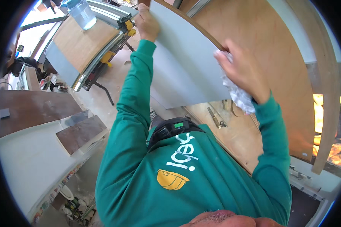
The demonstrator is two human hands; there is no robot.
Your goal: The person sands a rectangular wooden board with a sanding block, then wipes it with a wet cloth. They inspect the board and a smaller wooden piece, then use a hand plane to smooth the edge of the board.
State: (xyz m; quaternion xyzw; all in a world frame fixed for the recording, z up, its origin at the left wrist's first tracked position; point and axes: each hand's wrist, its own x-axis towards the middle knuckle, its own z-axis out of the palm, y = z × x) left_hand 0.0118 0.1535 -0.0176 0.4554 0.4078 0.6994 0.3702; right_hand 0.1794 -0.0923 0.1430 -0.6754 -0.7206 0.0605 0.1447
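Note:
A white panel (182,72) with a brown edge stands tilted in front of me. My left hand (147,23) grips it near the top of the view, fingers curled at its edge. My right hand (240,68) holds a crumpled whitish cloth or paper (237,97) at the panel's right edge, thumb along the top of it. Beneath the panel's lower right part, a wooden board (239,145) carries a few hand tools (216,117). A large plywood sheet (276,56) stands behind, on the right.
At upper left a saw table (74,49) with a rail and yellow clamps holds a blue-capped clear jug (83,17). Lower left, a white worktop (30,166) has brown boards (79,134) on it. Clutter (77,206) lies beneath, and more at far left.

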